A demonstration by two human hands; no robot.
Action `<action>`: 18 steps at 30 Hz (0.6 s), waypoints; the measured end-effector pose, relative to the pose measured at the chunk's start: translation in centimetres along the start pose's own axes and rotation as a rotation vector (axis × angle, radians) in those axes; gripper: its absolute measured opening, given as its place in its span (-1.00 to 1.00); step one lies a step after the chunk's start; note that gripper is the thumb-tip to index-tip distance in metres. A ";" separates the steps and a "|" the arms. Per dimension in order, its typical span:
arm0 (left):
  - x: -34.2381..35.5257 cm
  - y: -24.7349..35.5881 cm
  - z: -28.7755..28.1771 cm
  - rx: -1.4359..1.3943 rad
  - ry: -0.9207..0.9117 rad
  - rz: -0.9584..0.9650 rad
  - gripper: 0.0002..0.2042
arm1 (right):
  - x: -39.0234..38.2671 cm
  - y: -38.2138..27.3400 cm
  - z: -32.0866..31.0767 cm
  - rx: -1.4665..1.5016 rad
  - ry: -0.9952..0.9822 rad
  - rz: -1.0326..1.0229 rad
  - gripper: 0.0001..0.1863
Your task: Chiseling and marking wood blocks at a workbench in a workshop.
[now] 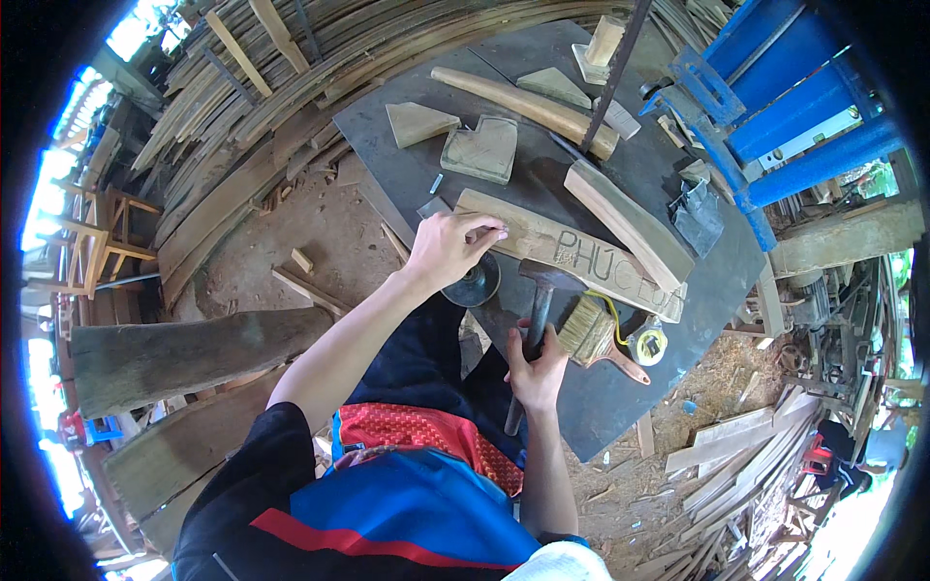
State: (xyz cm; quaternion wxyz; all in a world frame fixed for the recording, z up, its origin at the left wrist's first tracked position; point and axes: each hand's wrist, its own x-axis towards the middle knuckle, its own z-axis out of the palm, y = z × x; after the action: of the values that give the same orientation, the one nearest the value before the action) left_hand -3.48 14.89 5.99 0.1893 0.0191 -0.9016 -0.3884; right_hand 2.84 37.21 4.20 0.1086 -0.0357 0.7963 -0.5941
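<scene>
My right hand point(539, 370) is wrapped round the dark handle of a hammer point(551, 278), its head up near the front edge of a wooden board point(528, 232) with lettering. Above the board's left end is my left hand point(448, 248), thumb and forefinger pinched together; whatever they hold is too small to make out. Beneath that hand a flat grey metal piece point(433, 207) partly shows. Below it is a black round object point(473, 283), partly hidden. To the right of the hammer lie a wide paintbrush point(589, 332) and a yellow-and-white tape measure point(647, 346).
The dark tabletop point(722, 295) also carries a thick wooden bar point(630, 223), a long curved wooden handle point(523, 105), cut wood blocks point(480, 150) and a crumpled grey plastic bag point(696, 218). A blue metal frame point(775, 116) stands at the right. Stacked planks point(218, 208) line the left.
</scene>
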 end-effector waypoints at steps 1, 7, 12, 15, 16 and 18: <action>0.0 0.1 0.1 -0.003 -0.002 0.003 -0.82 | 0.1 0.9 0.1 -0.035 -0.003 -0.066 -0.82; -0.1 0.1 0.3 0.013 0.068 0.021 -0.85 | 0.3 1.5 0.2 -0.080 -0.009 -0.141 -0.81; -0.2 0.7 -0.1 0.053 0.025 0.003 -0.86 | 0.3 1.2 0.2 -0.071 -0.006 -0.150 -0.80; -0.3 0.1 0.3 0.021 0.071 0.092 -0.87 | 0.4 1.6 0.2 -0.044 0.016 -0.223 -0.80; -0.3 -0.1 0.4 0.020 0.074 0.095 -0.87 | 0.3 1.5 0.0 -0.052 -0.003 -0.196 -0.80; -0.4 -0.2 0.3 0.055 0.023 0.093 -0.88 | 0.3 1.1 -0.2 -0.063 -0.016 -0.173 -0.79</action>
State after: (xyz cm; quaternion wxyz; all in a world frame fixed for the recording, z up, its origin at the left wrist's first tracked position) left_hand -3.19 15.02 5.51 0.2170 -0.0130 -0.9095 -0.3542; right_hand 2.63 37.65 3.14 0.0622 -0.1123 0.8076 -0.5756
